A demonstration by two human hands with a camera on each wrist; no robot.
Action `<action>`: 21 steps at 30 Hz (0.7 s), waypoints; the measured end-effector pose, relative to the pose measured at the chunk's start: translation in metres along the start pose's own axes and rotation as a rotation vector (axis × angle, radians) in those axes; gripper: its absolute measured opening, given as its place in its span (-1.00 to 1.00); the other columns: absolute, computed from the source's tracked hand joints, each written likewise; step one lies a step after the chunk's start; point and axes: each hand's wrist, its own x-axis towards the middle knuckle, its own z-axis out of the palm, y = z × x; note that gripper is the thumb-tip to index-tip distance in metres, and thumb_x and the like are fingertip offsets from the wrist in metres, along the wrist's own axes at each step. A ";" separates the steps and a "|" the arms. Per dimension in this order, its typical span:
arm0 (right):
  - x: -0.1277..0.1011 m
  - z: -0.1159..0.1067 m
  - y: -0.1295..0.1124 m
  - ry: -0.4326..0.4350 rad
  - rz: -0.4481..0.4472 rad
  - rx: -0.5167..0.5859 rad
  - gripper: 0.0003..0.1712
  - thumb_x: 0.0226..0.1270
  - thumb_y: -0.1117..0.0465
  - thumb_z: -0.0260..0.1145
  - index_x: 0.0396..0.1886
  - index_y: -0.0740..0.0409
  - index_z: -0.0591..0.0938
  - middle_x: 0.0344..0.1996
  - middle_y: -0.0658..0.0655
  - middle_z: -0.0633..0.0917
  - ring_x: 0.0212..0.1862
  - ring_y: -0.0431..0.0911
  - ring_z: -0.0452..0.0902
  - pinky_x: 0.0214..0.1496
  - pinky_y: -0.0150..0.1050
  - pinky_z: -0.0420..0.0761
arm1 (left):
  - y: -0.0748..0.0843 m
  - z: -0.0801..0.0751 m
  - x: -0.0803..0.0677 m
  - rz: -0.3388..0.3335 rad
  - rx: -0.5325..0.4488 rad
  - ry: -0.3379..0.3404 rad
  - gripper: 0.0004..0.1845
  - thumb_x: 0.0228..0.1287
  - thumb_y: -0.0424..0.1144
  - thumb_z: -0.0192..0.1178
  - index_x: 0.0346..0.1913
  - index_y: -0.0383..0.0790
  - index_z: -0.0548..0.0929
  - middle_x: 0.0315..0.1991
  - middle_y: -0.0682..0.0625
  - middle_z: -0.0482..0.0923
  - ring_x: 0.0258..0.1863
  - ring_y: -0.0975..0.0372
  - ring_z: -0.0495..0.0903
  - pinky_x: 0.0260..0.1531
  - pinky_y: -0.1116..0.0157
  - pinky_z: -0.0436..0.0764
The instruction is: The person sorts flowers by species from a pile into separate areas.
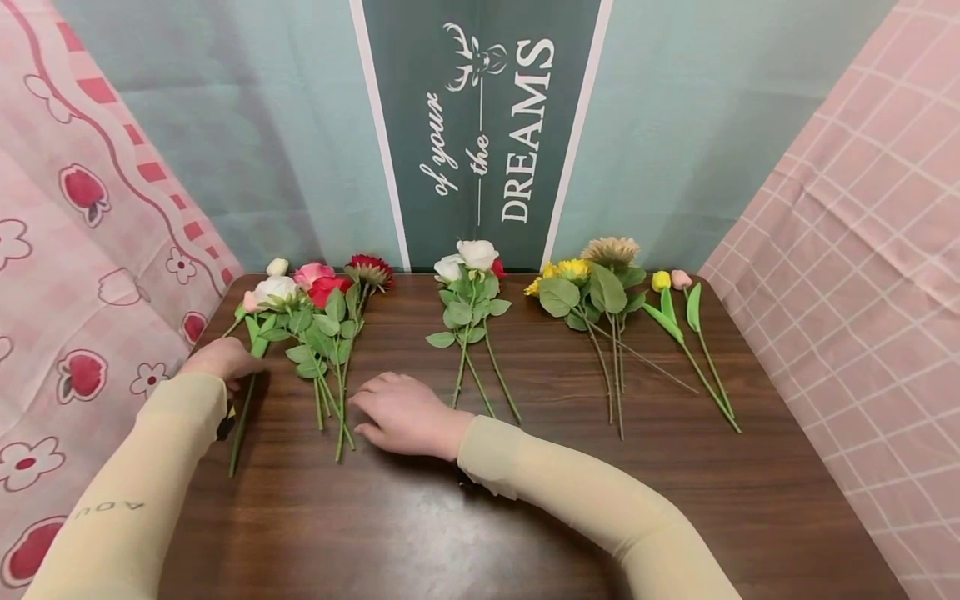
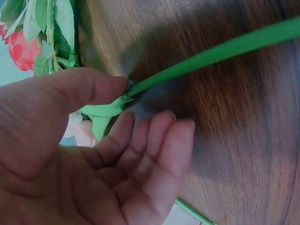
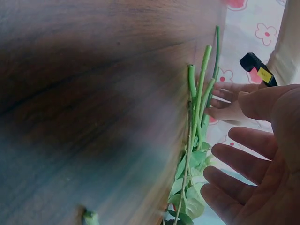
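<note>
On the brown wooden table (image 1: pixel 525 508) lie several groups of artificial flowers. My left hand (image 1: pixel 225 360) is at the far left and pinches the green stem (image 2: pixel 211 52) of a white flower (image 1: pixel 275 289) between thumb and fingers (image 2: pixel 123 101). My right hand (image 1: pixel 371 408) rests flat on the table with relaxed, spread fingers (image 3: pixel 229 157) and holds nothing. It lies just right of the stem ends (image 3: pixel 199 93) of a bunch of pink and red roses (image 1: pixel 324 287).
Further right lie white roses (image 1: pixel 468 254), sunflowers (image 1: pixel 573 271) and two tulips (image 1: pixel 671 281). Pink patterned cloths hang on both sides. A dark banner (image 1: pixel 480 125) hangs at the back. Bare table lies toward me.
</note>
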 end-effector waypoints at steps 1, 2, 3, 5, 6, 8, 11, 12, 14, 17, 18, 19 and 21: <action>0.001 0.001 -0.001 -0.005 0.003 0.002 -0.48 0.52 -0.13 0.24 0.34 -0.03 0.59 0.22 -0.07 0.63 0.31 -0.11 0.45 0.41 -0.18 0.39 | 0.011 -0.002 -0.014 -0.066 0.004 -0.029 -0.16 0.25 0.02 0.39 0.37 -0.47 0.29 -0.10 -0.30 0.47 -0.44 0.04 0.57 -0.49 0.08 0.66; 0.001 0.001 -0.001 -0.007 0.004 0.003 -0.49 0.52 -0.13 0.24 0.33 -0.04 0.60 0.23 -0.07 0.63 0.32 -0.10 0.45 0.41 -0.18 0.39 | 0.022 -0.004 -0.026 -0.118 -0.003 -0.042 -0.30 0.29 -0.01 0.34 0.20 -0.55 0.39 -0.24 -0.28 0.51 -0.47 0.05 0.58 -0.48 0.10 0.66; 0.000 0.002 -0.001 -0.006 0.003 0.007 -0.49 0.52 -0.13 0.24 0.33 -0.04 0.60 0.23 -0.07 0.62 0.32 -0.10 0.45 0.41 -0.17 0.40 | 0.031 -0.005 -0.037 -0.155 -0.005 -0.047 -0.42 0.30 -0.06 0.32 0.01 -0.59 0.45 -0.38 -0.24 0.52 -0.53 0.05 0.60 -0.48 0.12 0.67; -0.001 0.003 0.001 -0.001 0.003 0.016 -0.50 0.53 -0.12 0.23 0.33 -0.04 0.60 0.22 -0.06 0.63 0.32 -0.10 0.45 0.40 -0.17 0.41 | 0.044 -0.007 -0.053 -0.164 -0.011 -0.041 -0.56 0.31 -0.12 0.28 -0.23 -0.55 0.49 -0.52 -0.19 0.51 -0.58 0.09 0.60 -0.52 0.17 0.66; -0.002 0.004 0.003 0.005 0.003 0.021 -0.50 0.53 -0.12 0.23 0.32 -0.04 0.61 0.22 -0.06 0.63 0.31 -0.09 0.46 0.39 -0.17 0.41 | 0.045 -0.008 -0.056 -0.164 -0.019 -0.031 -0.59 0.32 -0.13 0.28 -0.30 -0.51 0.50 -0.56 -0.15 0.52 -0.60 0.12 0.60 -0.53 0.19 0.66; -0.004 0.005 0.007 0.013 0.007 0.032 -0.52 0.53 -0.10 0.23 0.31 -0.03 0.62 0.21 -0.05 0.64 0.31 -0.08 0.46 0.38 -0.18 0.42 | 0.041 -0.010 -0.057 -0.151 -0.036 -0.008 -0.63 0.32 -0.14 0.27 -0.37 -0.45 0.50 -0.61 -0.11 0.53 -0.64 0.15 0.62 -0.55 0.21 0.69; -0.006 0.005 0.012 0.018 0.024 0.037 -0.53 0.54 -0.08 0.23 0.29 0.00 0.63 0.20 -0.03 0.65 0.30 -0.07 0.48 0.39 -0.17 0.42 | 0.035 -0.016 -0.059 -0.143 -0.071 0.029 -0.66 0.31 -0.16 0.26 -0.43 -0.42 0.50 -0.66 -0.07 0.55 -0.67 0.18 0.65 -0.55 0.21 0.72; -0.007 0.005 0.014 0.023 0.029 0.037 -0.54 0.54 -0.08 0.23 0.29 0.00 0.63 0.20 -0.03 0.65 0.30 -0.07 0.48 0.39 -0.17 0.42 | 0.035 -0.019 -0.061 -0.142 -0.069 0.040 -0.66 0.32 -0.17 0.23 -0.46 -0.41 0.52 -0.68 -0.04 0.55 -0.67 0.19 0.65 -0.55 0.22 0.72; -0.009 0.005 0.019 0.032 0.041 0.042 -0.55 0.54 -0.06 0.24 0.28 0.01 0.63 0.20 -0.03 0.66 0.30 -0.07 0.49 0.40 -0.18 0.40 | 0.035 -0.027 -0.064 -0.129 -0.063 0.060 -0.66 0.33 -0.17 0.19 -0.49 -0.40 0.55 -0.70 -0.02 0.56 -0.67 0.19 0.65 -0.54 0.22 0.71; -0.014 0.004 0.027 0.047 0.054 0.060 -0.56 0.55 -0.05 0.23 0.27 0.02 0.64 0.19 -0.02 0.66 0.29 -0.06 0.49 0.41 -0.19 0.39 | 0.042 -0.036 -0.069 -0.082 -0.074 0.091 -0.66 0.37 -0.18 0.14 -0.43 -0.44 0.59 -0.66 -0.01 0.60 -0.60 0.17 0.67 -0.47 0.21 0.70; -0.016 0.003 0.030 0.055 0.058 0.072 -0.57 0.55 -0.04 0.22 0.27 0.02 0.65 0.18 -0.02 0.67 0.29 -0.07 0.50 0.41 -0.20 0.39 | 0.046 -0.038 -0.070 -0.057 -0.094 0.096 -0.66 0.40 -0.20 0.13 -0.36 -0.49 0.60 -0.62 -0.01 0.61 -0.57 0.17 0.68 -0.44 0.21 0.71; -0.019 0.002 0.034 0.061 0.063 0.085 -0.57 0.56 -0.04 0.22 0.26 0.02 0.65 0.18 -0.02 0.67 0.28 -0.07 0.50 0.41 -0.21 0.39 | 0.052 -0.038 -0.071 -0.025 -0.120 0.101 -0.66 0.42 -0.21 0.12 -0.27 -0.54 0.59 -0.57 -0.02 0.65 -0.53 0.16 0.70 -0.40 0.21 0.73; -0.026 -0.001 0.042 0.075 0.077 0.115 -0.58 0.57 -0.03 0.21 0.26 0.04 0.65 0.17 -0.01 0.67 0.28 -0.08 0.51 0.41 -0.22 0.39 | 0.065 -0.036 -0.071 0.052 -0.176 0.097 -0.62 0.47 -0.25 0.10 -0.07 -0.65 0.55 -0.46 -0.07 0.69 -0.44 0.16 0.73 -0.31 0.19 0.75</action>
